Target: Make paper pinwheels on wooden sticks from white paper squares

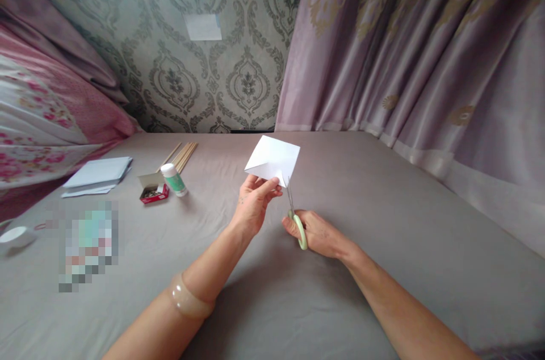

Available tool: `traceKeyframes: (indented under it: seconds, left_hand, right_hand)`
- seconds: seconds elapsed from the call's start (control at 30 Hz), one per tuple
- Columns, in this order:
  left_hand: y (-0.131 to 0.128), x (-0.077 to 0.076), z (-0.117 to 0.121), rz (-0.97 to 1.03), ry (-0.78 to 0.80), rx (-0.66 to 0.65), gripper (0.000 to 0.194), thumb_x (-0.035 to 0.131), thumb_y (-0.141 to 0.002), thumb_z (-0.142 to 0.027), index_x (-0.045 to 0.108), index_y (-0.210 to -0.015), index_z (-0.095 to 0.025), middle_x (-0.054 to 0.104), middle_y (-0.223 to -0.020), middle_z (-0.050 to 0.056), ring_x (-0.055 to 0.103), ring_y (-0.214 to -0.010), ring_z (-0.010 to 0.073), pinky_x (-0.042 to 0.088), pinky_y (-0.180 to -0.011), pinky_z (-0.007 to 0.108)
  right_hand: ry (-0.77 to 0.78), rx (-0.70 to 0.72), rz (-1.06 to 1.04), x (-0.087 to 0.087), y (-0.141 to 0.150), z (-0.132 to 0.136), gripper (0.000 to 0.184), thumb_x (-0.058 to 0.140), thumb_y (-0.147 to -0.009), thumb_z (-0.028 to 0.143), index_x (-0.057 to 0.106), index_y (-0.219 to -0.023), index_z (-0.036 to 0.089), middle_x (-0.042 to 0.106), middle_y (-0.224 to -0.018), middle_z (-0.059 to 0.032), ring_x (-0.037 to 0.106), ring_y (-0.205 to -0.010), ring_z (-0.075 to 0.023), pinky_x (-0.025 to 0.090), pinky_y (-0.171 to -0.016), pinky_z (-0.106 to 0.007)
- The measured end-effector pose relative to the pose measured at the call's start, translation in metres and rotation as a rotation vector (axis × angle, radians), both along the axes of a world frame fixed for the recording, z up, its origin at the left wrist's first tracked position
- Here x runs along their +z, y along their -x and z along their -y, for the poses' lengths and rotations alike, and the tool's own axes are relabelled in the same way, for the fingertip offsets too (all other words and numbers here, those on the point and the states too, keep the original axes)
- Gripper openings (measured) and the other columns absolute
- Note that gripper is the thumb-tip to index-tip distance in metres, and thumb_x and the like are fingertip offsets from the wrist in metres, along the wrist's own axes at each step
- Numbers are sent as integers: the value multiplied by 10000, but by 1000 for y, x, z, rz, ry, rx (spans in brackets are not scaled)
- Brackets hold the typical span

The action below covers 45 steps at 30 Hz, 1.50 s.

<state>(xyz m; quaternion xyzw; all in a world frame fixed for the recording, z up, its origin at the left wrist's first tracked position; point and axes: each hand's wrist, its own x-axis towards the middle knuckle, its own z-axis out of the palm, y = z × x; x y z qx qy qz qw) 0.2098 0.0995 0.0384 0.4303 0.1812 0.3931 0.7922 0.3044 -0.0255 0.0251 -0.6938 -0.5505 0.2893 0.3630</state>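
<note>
The folded square of paper (276, 157) is plain white; the steel-bladed plastic-handled scissors (300, 230) have pale yellow-green grips. Plain taupe colours the smooth cloth cover (383, 206). The white cylindrical bottle (174, 180) wears a green label, the small cardboard box (158, 198) is red, the thin wooden sticks (187, 155) tan. Dark damask medallions pattern the grey wallpaper (247, 84); gold motifs, the mauve satin curtain (361, 36).

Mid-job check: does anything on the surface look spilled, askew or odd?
Nothing looks spilled. A pixelated patch at left looks odd because it hides what lies there; one stick lies apart from the bundle, and the paper stack is uneven.
</note>
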Motion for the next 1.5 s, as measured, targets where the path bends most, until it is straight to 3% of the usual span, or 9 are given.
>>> traceKeyframes:
  seconds: [0.07, 0.17, 0.27, 0.37, 0.47, 0.7, 0.93, 1.17, 1.5]
  left_hand:
    - [2, 2, -7, 7, 10, 42, 299, 751, -565, -181, 637, -841, -184, 635, -736, -28, 553, -598, 82, 455, -580, 223]
    - [4, 4, -15, 20, 20, 68, 192, 671, -568, -170, 615, -752, -179, 601, -714, -36, 501, -567, 71, 426, -529, 207]
    - [3, -1, -17, -2, 18, 2, 129, 626, -569, -165, 607, -697, -168, 569, -676, -28, 470, -546, 72, 387, -485, 199]
    - [1, -8, -15, -64, 25, -76, 80, 635, -576, -185, 600, -640, -153, 526, -601, -23, 452, -521, 76, 354, -462, 197]
    - [0, -14, -13, -123, 33, -114, 108, 670, -581, -222, 598, -604, -145, 512, -560, -24, 433, -492, 72, 338, -460, 200]
    - [1, -19, -13, -191, 35, -143, 175, 741, -582, -267, 665, -671, -137, 665, -685, 35, 570, -613, 128, 412, -578, 229]
    - [0, -24, -14, -205, 57, -137, 211, 775, -571, -278, 693, -706, -139, 693, -734, 57, 592, -630, 141, 434, -587, 233]
    - [-1, -22, -12, -132, 147, -129, 323, 807, -598, -391, 704, -788, -152, 691, -822, 50, 596, -688, 122, 441, -623, 224]
    - [-8, -28, 11, -145, 134, -151, 311, 847, -530, -274, 673, -762, -162, 647, -759, -1, 568, -644, 74, 424, -606, 199]
  right_hand:
    - [-33, -43, -31, -1, -2, 0, 530, 489, -818, 657, 467, -591, 178, 400, -563, 40, 348, -552, -98, 266, -498, -239]
    - [-119, -228, -178, -3, -10, -2, 609, 411, -802, 745, 563, -676, 169, 409, -530, 41, 370, -513, -101, 282, -476, -240]
    - [-217, -415, -388, -4, -23, -4, 638, 423, -767, 782, 593, -754, 168, 397, -505, 58, 361, -450, -89, 284, -448, -237]
    - [-291, -503, -525, -4, -34, -6, 587, 520, -721, 764, 565, -728, 179, 432, -527, 55, 364, -440, -80, 279, -426, -228]
    - [-314, -509, -562, -3, -38, -7, 517, 616, -693, 698, 504, -661, 194, 436, -521, 56, 368, -446, -80, 279, -413, -222]
    - [-358, -450, -514, -3, -34, -6, 351, 713, -649, 459, 497, -605, 186, 392, -490, 76, 342, -437, -68, 269, -410, -213]
    - [-330, -505, -469, -3, -32, -8, 393, 730, -578, 475, 456, -539, 196, 382, -455, 76, 319, -432, -63, 238, -402, -216]
    - [-412, -619, -533, -3, -24, -14, 396, 784, -505, 469, 534, -596, 177, 410, -474, 79, 325, -435, -62, 229, -403, -226]
    - [-544, -672, -585, -24, -16, -22, 359, 716, -624, 483, 513, -646, 188, 457, -529, 57, 355, -467, -76, 276, -414, -220]
